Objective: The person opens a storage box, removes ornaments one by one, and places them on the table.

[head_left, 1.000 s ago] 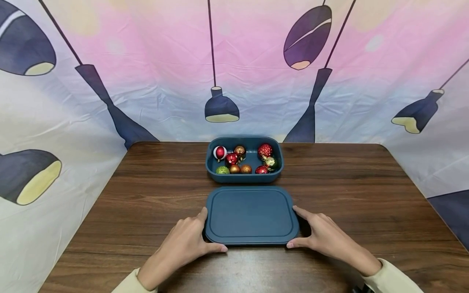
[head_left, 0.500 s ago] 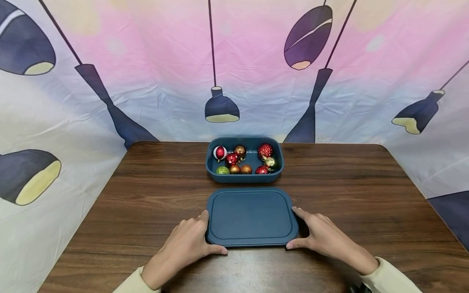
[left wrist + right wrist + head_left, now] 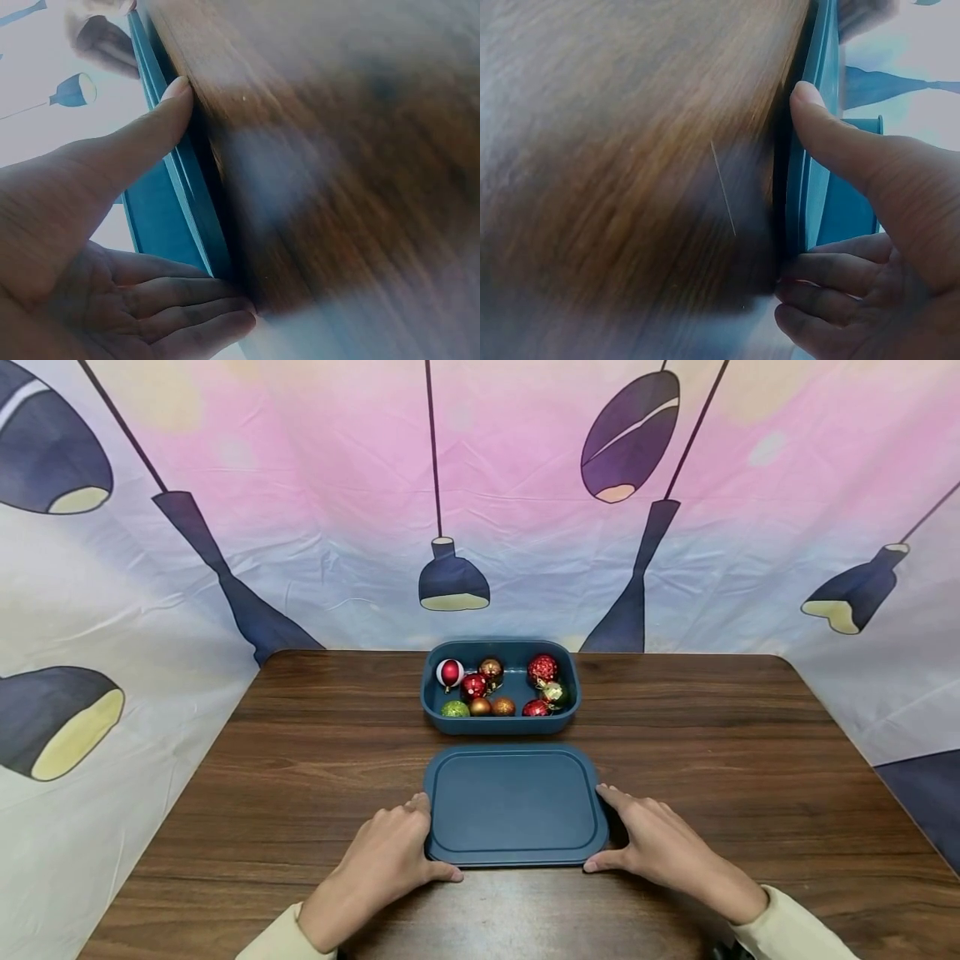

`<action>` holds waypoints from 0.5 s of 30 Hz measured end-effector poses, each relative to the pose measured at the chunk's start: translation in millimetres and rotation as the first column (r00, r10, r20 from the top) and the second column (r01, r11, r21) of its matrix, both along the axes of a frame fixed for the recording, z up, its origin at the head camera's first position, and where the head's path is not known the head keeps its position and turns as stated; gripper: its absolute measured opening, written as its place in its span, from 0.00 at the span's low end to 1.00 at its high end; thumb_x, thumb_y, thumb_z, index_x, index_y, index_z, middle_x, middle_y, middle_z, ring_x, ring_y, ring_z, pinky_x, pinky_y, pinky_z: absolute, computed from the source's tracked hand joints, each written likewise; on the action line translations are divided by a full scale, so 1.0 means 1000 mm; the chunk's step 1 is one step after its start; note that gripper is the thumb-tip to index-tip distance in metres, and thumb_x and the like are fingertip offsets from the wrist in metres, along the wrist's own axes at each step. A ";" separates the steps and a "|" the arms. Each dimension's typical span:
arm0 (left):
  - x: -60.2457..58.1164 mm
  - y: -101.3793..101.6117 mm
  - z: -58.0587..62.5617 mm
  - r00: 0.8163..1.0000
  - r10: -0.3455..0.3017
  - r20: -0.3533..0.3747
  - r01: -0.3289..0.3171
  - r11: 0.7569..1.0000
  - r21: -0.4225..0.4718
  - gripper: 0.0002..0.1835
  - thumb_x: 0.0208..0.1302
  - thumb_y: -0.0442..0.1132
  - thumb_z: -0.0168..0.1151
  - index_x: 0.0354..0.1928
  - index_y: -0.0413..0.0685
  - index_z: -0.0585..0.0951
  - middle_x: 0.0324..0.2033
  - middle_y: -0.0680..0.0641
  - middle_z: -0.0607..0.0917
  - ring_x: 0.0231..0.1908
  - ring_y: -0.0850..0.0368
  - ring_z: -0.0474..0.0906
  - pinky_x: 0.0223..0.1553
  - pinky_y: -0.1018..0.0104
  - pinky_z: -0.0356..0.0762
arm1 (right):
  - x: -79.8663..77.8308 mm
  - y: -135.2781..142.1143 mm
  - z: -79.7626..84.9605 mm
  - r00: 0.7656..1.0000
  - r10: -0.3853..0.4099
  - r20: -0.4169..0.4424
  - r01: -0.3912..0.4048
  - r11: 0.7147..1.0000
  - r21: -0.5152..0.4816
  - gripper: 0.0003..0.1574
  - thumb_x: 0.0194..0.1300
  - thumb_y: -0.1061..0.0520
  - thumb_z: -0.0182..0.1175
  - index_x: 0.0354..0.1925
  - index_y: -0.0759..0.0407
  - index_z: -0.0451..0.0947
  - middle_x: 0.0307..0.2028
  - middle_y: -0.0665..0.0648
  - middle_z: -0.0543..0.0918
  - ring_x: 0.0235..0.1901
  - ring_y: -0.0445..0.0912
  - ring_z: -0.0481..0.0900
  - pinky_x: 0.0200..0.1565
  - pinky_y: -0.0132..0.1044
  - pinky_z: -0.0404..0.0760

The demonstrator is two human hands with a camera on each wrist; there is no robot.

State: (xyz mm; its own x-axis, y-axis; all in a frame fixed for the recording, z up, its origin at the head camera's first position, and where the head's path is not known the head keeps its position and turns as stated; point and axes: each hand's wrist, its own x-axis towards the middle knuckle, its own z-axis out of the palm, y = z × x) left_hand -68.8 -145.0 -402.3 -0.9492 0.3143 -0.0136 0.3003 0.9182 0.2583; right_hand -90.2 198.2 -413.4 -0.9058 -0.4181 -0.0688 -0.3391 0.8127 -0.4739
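Note:
A blue rectangular lid [image 3: 517,802] with rounded corners and a raised rim lies level, low over the table, in front of my body. My left hand [image 3: 382,852] grips its near left corner, thumb along the front edge and fingers at the left side. At the near right corner my right hand [image 3: 660,843] holds it the same way. The left wrist view shows the left thumb [image 3: 161,120] against the rim, with a dark gap below it. In the right wrist view, the right thumb [image 3: 821,120] presses that front edge too.
Just behind the lid stands an open blue box [image 3: 502,725] with several Christmas baubles, among them a red one [image 3: 542,668] and a green one [image 3: 455,708]. A printed curtain [image 3: 337,527] hangs behind the brown wooden table [image 3: 712,727].
The lid has sunk slightly toward the table, looking a little smaller, and its far edge sits a bit farther from the box. Both hands have shifted slightly inward with it.

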 end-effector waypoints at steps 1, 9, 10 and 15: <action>0.000 0.000 0.000 1.000 -0.002 -0.005 0.001 1.000 -0.002 0.59 0.33 0.66 0.84 0.58 0.23 0.77 0.48 0.32 0.85 0.21 0.46 0.80 0.24 0.54 0.81 | 0.000 0.000 0.000 1.000 -0.003 0.001 0.003 1.000 0.004 0.68 0.43 0.28 0.77 0.67 0.72 0.70 0.59 0.75 0.78 0.42 0.55 0.86 0.48 0.58 0.81; 0.001 0.001 -0.002 1.000 -0.004 -0.006 0.004 1.000 -0.001 0.59 0.35 0.65 0.84 0.58 0.21 0.75 0.49 0.31 0.84 0.24 0.43 0.82 0.24 0.53 0.82 | 0.001 -0.001 -0.001 1.000 0.009 -0.021 -0.009 1.000 0.008 0.66 0.43 0.32 0.79 0.66 0.73 0.70 0.60 0.76 0.77 0.54 0.65 0.81 0.50 0.60 0.80; 0.002 0.001 -0.002 1.000 -0.006 -0.003 0.006 1.000 0.001 0.59 0.35 0.64 0.84 0.59 0.21 0.75 0.50 0.30 0.84 0.25 0.41 0.83 0.25 0.52 0.83 | 0.001 -0.001 -0.001 1.000 0.014 -0.025 -0.014 1.000 0.006 0.66 0.43 0.33 0.80 0.66 0.73 0.71 0.60 0.76 0.77 0.55 0.65 0.81 0.50 0.60 0.80; 0.002 0.001 0.000 1.000 -0.016 0.011 0.016 1.000 0.010 0.57 0.38 0.62 0.84 0.59 0.20 0.74 0.54 0.26 0.81 0.31 0.34 0.85 0.29 0.49 0.84 | 0.002 -0.001 -0.002 0.999 0.030 -0.040 -0.030 1.000 -0.001 0.63 0.44 0.36 0.81 0.66 0.73 0.71 0.60 0.77 0.76 0.56 0.65 0.80 0.51 0.59 0.80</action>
State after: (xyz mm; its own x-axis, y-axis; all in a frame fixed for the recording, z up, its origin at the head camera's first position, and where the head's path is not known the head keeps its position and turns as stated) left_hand -66.5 -144.1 -402.8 -0.9440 0.3292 -0.0214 0.3115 0.9109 0.2705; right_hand -88.6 196.9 -415.0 -0.8949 -0.4451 -0.0318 -0.3821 0.8011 -0.4607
